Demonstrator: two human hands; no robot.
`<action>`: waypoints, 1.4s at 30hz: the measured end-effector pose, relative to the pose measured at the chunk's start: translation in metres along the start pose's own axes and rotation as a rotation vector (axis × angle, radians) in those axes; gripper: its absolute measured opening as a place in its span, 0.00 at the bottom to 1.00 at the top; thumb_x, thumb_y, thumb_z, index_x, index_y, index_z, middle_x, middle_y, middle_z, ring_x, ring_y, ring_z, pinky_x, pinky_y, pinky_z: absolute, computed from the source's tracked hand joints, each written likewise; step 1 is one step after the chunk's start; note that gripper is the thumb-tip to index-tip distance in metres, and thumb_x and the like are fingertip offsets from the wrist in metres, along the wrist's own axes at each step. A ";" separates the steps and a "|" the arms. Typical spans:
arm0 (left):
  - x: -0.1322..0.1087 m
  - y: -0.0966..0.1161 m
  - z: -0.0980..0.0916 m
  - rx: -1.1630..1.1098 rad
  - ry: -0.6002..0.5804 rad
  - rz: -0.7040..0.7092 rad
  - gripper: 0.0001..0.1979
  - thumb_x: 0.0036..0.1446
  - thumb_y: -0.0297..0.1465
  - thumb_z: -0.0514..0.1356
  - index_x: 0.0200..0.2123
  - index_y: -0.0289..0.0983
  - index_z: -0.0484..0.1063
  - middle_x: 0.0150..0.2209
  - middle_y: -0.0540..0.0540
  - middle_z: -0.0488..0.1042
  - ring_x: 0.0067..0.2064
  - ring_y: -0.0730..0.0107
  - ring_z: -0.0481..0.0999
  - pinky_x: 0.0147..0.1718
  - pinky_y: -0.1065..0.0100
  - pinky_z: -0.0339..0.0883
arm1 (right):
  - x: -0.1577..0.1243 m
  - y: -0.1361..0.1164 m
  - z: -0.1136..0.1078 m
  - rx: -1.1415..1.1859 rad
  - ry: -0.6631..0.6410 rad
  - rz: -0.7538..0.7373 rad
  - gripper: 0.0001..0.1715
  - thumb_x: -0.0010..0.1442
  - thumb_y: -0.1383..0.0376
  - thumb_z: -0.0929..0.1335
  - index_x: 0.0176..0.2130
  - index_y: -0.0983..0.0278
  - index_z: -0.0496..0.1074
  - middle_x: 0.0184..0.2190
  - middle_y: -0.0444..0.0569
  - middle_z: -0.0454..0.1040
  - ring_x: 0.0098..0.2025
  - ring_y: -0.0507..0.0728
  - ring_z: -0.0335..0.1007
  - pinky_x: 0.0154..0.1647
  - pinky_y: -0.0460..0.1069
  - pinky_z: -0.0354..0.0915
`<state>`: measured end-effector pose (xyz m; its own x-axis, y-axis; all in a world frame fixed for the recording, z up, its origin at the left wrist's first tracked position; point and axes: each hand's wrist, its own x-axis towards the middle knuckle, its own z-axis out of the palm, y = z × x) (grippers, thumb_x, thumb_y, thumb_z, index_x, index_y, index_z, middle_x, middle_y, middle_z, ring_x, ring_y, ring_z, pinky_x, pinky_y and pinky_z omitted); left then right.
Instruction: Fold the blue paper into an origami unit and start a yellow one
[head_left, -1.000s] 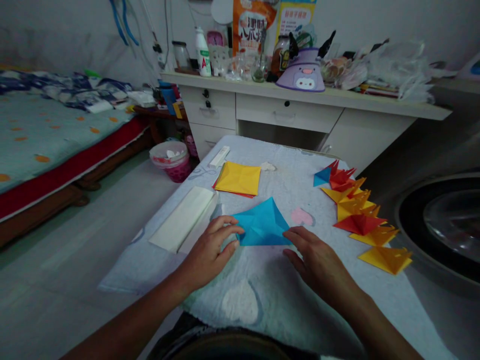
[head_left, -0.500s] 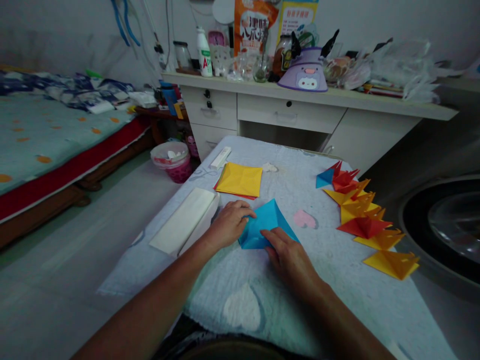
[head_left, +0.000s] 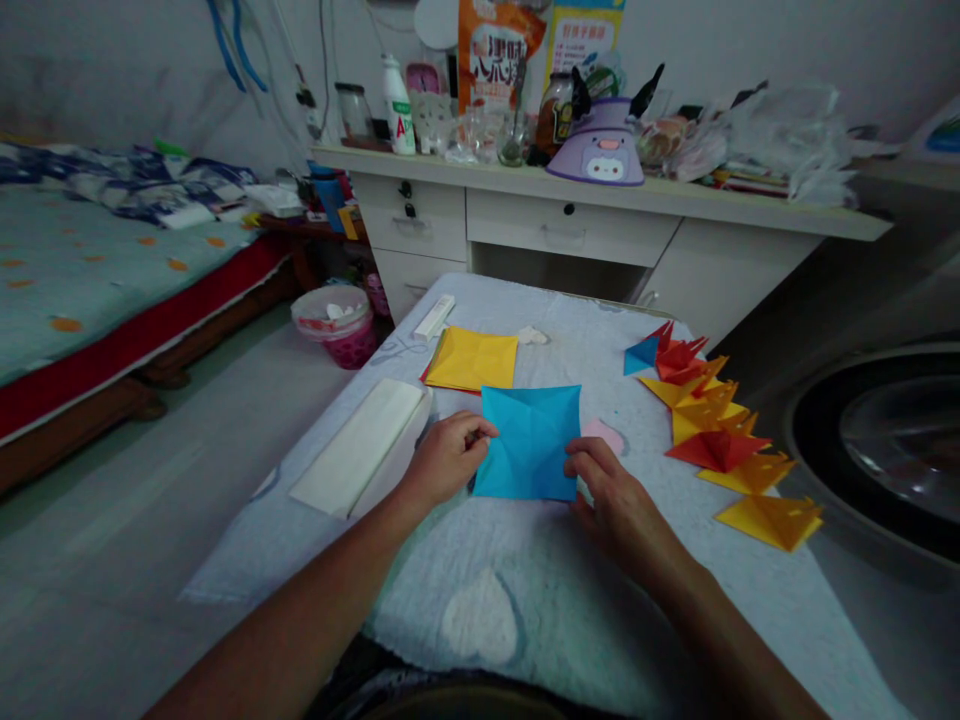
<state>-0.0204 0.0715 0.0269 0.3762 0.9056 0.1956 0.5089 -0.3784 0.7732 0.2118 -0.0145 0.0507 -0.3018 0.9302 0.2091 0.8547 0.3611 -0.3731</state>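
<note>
Blue paper (head_left: 529, 440): flat on the desk (head_left: 585, 600), outline now square (0.5 s ago a point faced away), likely reoriented or opened.
Left hand (head_left: 451, 455): grip pinching its left edge.
Right hand (head_left: 606, 480): touching the right edge; grip closure, cannot tell.
Yellow sheets (head_left: 476, 358): just beyond.

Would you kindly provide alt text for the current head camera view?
A person's left hand and right hand touch opposite edges of a creased blue origami sheet on a cloth-covered table. Behind it lies a yellow-topped paper stack; a row of red, yellow and blue folded paper pieces lines the table's right side.
</note>
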 end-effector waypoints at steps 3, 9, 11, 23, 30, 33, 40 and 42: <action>-0.004 -0.001 0.003 -0.010 -0.034 -0.003 0.10 0.54 0.22 0.56 0.34 0.35 0.77 0.31 0.50 0.73 0.29 0.75 0.70 0.29 0.73 0.62 | -0.008 0.009 0.001 -0.039 -0.064 0.008 0.17 0.50 0.77 0.63 0.39 0.63 0.68 0.52 0.57 0.68 0.47 0.60 0.72 0.46 0.53 0.70; -0.006 -0.002 0.007 0.109 -0.050 0.024 0.11 0.52 0.21 0.55 0.34 0.35 0.77 0.29 0.49 0.73 0.29 0.74 0.71 0.30 0.72 0.62 | -0.020 0.029 0.017 -0.033 0.029 -0.011 0.10 0.58 0.73 0.62 0.37 0.64 0.71 0.51 0.57 0.70 0.52 0.62 0.68 0.53 0.58 0.67; -0.006 -0.001 0.007 0.145 -0.047 0.032 0.11 0.52 0.21 0.55 0.33 0.35 0.77 0.29 0.50 0.73 0.29 0.73 0.71 0.30 0.72 0.62 | -0.021 0.035 0.021 -0.025 0.072 -0.022 0.09 0.60 0.71 0.62 0.36 0.64 0.72 0.48 0.57 0.71 0.50 0.61 0.69 0.51 0.58 0.67; -0.008 -0.001 0.006 0.287 -0.057 0.146 0.15 0.52 0.21 0.55 0.39 0.37 0.77 0.37 0.45 0.72 0.42 0.64 0.72 0.43 0.62 0.66 | -0.017 0.035 0.020 0.049 0.093 0.006 0.08 0.58 0.73 0.62 0.33 0.64 0.69 0.37 0.54 0.72 0.41 0.60 0.67 0.44 0.55 0.65; -0.015 0.005 0.003 0.308 -0.200 0.345 0.35 0.40 0.15 0.50 0.50 0.45 0.73 0.57 0.48 0.69 0.61 0.55 0.59 0.59 0.46 0.54 | -0.019 0.039 0.020 0.128 0.120 -0.006 0.10 0.56 0.74 0.61 0.35 0.63 0.69 0.36 0.52 0.71 0.40 0.59 0.67 0.43 0.54 0.65; -0.017 0.002 0.002 0.320 -0.250 0.385 0.38 0.39 0.15 0.50 0.55 0.43 0.69 0.62 0.47 0.64 0.66 0.55 0.52 0.62 0.45 0.49 | -0.020 0.038 0.018 0.164 0.129 0.026 0.11 0.56 0.75 0.60 0.36 0.62 0.67 0.36 0.51 0.71 0.40 0.59 0.66 0.43 0.54 0.65; -0.018 0.004 0.007 0.400 -0.198 0.512 0.28 0.48 0.15 0.54 0.47 0.46 0.75 0.58 0.49 0.70 0.65 0.54 0.57 0.61 0.43 0.43 | -0.019 0.037 0.017 0.182 0.132 0.061 0.11 0.54 0.75 0.61 0.35 0.62 0.66 0.36 0.51 0.71 0.40 0.59 0.67 0.43 0.54 0.65; -0.018 0.007 0.009 0.401 -0.208 0.540 0.25 0.49 0.15 0.55 0.43 0.46 0.76 0.54 0.50 0.75 0.63 0.55 0.60 0.61 0.43 0.40 | -0.019 0.037 0.017 0.172 0.119 0.059 0.11 0.53 0.75 0.61 0.35 0.62 0.65 0.36 0.51 0.71 0.40 0.59 0.67 0.43 0.54 0.65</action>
<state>-0.0169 0.0507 0.0235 0.7767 0.5310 0.3389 0.4405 -0.8424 0.3104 0.2417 -0.0178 0.0179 -0.1932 0.9393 0.2837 0.7818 0.3221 -0.5339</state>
